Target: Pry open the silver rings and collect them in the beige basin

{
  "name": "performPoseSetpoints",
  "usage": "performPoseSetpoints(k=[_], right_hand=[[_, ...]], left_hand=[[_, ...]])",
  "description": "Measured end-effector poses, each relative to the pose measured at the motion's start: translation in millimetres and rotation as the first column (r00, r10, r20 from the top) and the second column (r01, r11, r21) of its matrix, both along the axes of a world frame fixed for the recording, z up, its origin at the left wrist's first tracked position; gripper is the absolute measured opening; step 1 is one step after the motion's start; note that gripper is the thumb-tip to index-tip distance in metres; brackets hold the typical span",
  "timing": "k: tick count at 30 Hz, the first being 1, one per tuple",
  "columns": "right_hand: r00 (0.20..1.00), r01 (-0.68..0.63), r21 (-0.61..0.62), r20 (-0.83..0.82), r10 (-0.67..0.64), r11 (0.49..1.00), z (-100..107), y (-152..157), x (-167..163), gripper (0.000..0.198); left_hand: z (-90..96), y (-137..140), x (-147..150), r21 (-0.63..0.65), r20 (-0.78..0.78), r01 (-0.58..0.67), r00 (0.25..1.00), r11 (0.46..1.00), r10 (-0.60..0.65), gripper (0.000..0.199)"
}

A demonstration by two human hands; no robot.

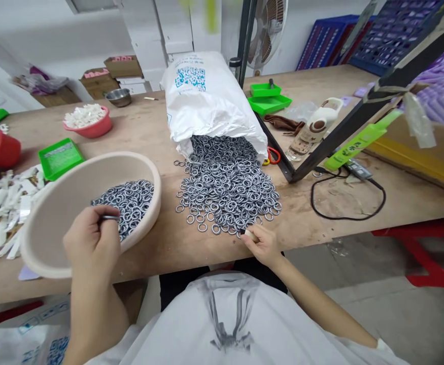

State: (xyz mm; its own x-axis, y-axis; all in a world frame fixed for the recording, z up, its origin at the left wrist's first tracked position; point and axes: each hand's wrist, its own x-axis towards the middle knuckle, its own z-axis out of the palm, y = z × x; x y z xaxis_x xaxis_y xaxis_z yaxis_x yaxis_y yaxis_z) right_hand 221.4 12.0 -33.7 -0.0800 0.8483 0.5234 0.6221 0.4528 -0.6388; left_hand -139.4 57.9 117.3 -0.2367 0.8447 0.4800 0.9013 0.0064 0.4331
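My left hand (94, 243) is closed over the near side of a large beige basin (54, 203), pinching what looks like a grey metal ring (109, 217) seen edge-on. More grey rings (132, 200) lie heaped inside the basin. My right hand (263, 245) is at the front edge of a spilled ring pile (233, 190). Its thumb and fingers pinch a small white piece with a black end (249, 234), whose kind is too small to make out. The pile spreads from the mouth of a white woven sack (206, 101) lying on the wooden table.
Left of the basin lie many white plastic pieces (1, 208) and a green tray (60, 158). Behind it stands a red bowl of white parts (92, 129). A black metal frame (313, 147), a bottle (311, 132) and a black cable (343, 218) are on the right.
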Motion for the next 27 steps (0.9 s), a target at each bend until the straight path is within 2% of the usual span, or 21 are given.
performPoseSetpoints(k=[2,3,5,7,8,9,10,11,12,13,16,18,20,24,27], right_hand=[[1.000,0.014,-0.016,-0.009,-0.014,1.000,-2.2,-0.9,0.5,0.023],[1.000,0.022,-0.023,-0.014,-0.022,0.999,-2.7,-1.1,0.6,0.023],[0.999,0.030,-0.031,-0.020,-0.031,0.999,-2.8,-1.0,0.5,0.022],[0.999,0.028,-0.032,-0.019,-0.029,0.999,-2.0,-0.5,0.2,0.022],[0.999,0.025,-0.032,-0.019,-0.026,0.999,-1.6,-0.3,0.0,0.022],[0.999,0.024,-0.030,-0.020,-0.025,0.999,-1.1,-0.2,-0.1,0.022],[0.999,0.026,-0.028,-0.024,-0.026,0.999,-0.7,-0.3,-0.3,0.022],[0.999,0.028,-0.027,-0.028,-0.029,0.999,-0.3,-0.6,-0.4,0.021],[0.999,0.032,-0.027,-0.033,-0.033,0.999,0.1,-1.2,-0.6,0.021],[0.999,0.037,-0.030,-0.040,-0.038,0.999,0.5,-1.8,-0.7,0.020],[0.997,0.043,-0.051,-0.062,-0.046,0.998,1.8,-3.9,-1.2,0.021],[0.995,0.037,-0.073,-0.086,-0.043,0.997,3.1,-4.6,-1.3,0.021],[0.992,0.029,-0.097,-0.121,-0.040,0.995,5.0,-4.3,-1.0,0.022],[0.980,0.036,-0.150,-0.188,-0.064,0.988,8.9,-2.6,1.2,0.029],[0.976,0.035,-0.192,-0.207,-0.075,0.981,10.4,-1.5,2.7,0.033]], left_hand=[[3.7,7.9,-5.3,-0.188,-0.150,-0.095,0.986,0.978,0.067,0.022],[3.9,9.9,-4.5,-0.252,-0.219,-0.095,0.975,0.963,0.039,0.027],[0.6,10.4,5.1,-0.251,-0.291,0.044,0.949,0.967,-0.119,0.042],[-7.7,8.1,25.7,-0.111,-0.285,0.277,0.911,0.954,-0.298,0.045],[-13.8,6.9,39.4,-0.056,-0.250,0.402,0.880,0.914,-0.403,0.042],[-21.2,6.3,54.4,-0.066,-0.208,0.527,0.823,0.847,-0.528,0.040],[-29.7,6.5,69.8,-0.132,-0.180,0.640,0.736,0.757,-0.653,0.037],[-39.2,7.6,84.7,-0.209,-0.174,0.699,0.662,0.684,-0.729,0.033],[-49.2,9.4,98.2,-0.274,-0.183,0.723,0.607,0.634,-0.773,0.030],[-59.4,11.8,109.8,-0.319,-0.197,0.717,0.589,0.619,-0.784,0.028],[-85.8,19.7,131.9,-0.425,-0.194,0.676,0.582,0.603,-0.790,0.036],[-97.2,24.3,139.3,-0.458,-0.171,0.672,0.576,0.582,-0.800,0.045],[-103.9,28.8,144.0,-0.474,-0.148,0.677,0.569,0.563,-0.809,0.048],[-110.4,39.2,147.1,-0.489,-0.091,0.677,0.588,0.550,-0.804,0.028],[-112.3,45.1,143.8,-0.484,-0.039,0.681,0.612,0.550,-0.790,0.028]])
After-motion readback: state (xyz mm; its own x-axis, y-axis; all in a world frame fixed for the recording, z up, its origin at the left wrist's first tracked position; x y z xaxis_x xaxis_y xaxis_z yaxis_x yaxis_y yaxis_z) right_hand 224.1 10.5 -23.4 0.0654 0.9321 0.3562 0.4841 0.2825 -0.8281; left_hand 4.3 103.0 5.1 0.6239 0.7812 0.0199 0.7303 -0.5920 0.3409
